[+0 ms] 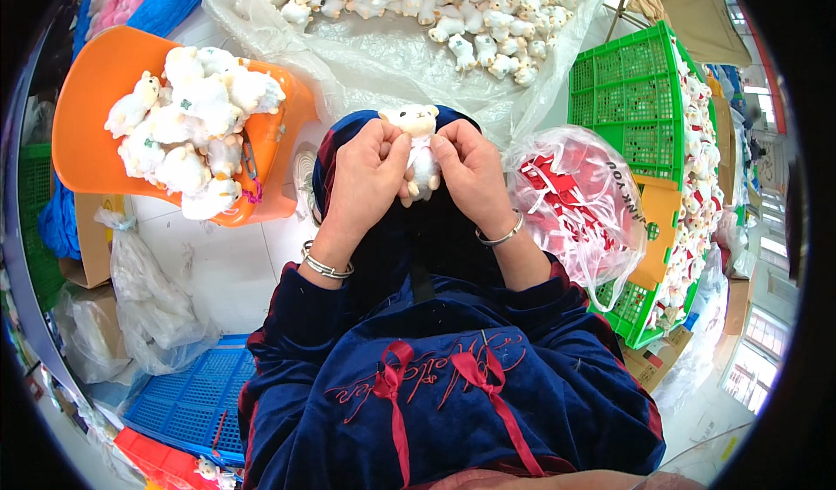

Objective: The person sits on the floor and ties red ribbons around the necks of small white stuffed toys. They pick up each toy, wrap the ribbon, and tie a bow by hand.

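Over my lap I hold a small cream-and-white plush toy (420, 122) upright, its head toward the far side. My left hand (369, 175) is closed at the toy's left side, thumb and fingertips pinched near its neck. On the other side, my right hand (475, 172) pinches the toy at the same height. Something thin and whitish may lie between the fingertips at the neck, but it is too small to make out. The toy's grey-white belly and feet show between my hands.
An orange chair (83, 111) at the left bears a pile of white plush toys (196, 115) and small scissors (250, 157). More toys lie on plastic sheeting (366, 54) ahead. At right are a bag of red ribbons (575, 202) and a green crate (627, 98). A blue crate (192, 403) is lower left.
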`<state>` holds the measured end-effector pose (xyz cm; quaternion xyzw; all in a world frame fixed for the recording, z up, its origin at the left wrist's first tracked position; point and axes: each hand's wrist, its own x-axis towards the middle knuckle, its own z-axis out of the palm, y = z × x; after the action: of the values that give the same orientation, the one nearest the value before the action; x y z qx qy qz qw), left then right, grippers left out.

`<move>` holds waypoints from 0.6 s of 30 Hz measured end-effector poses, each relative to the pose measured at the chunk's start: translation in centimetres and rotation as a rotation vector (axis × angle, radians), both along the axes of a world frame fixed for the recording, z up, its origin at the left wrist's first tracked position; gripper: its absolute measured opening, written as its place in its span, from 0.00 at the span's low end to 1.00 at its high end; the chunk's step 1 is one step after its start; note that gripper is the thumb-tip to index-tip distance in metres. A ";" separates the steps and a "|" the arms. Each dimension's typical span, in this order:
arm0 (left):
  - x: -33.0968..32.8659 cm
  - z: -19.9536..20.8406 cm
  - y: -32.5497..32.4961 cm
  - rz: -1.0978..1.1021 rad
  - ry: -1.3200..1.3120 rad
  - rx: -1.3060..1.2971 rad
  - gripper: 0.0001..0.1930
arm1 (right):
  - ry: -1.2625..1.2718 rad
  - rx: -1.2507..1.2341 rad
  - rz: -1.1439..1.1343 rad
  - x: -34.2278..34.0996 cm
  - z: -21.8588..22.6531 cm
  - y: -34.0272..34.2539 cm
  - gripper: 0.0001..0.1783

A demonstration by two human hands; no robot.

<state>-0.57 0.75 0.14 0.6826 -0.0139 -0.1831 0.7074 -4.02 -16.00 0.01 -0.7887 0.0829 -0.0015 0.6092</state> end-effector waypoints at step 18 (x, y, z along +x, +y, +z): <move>-0.6 -0.4 0.6 0.074 0.109 -0.089 0.11 | -0.021 -0.009 0.008 -0.2 0.3 0.9 0.12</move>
<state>-1.16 1.30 -0.25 0.6397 0.0416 -0.1930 0.7428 -4.19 -15.11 0.31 -0.7917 0.0732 -0.0077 0.6064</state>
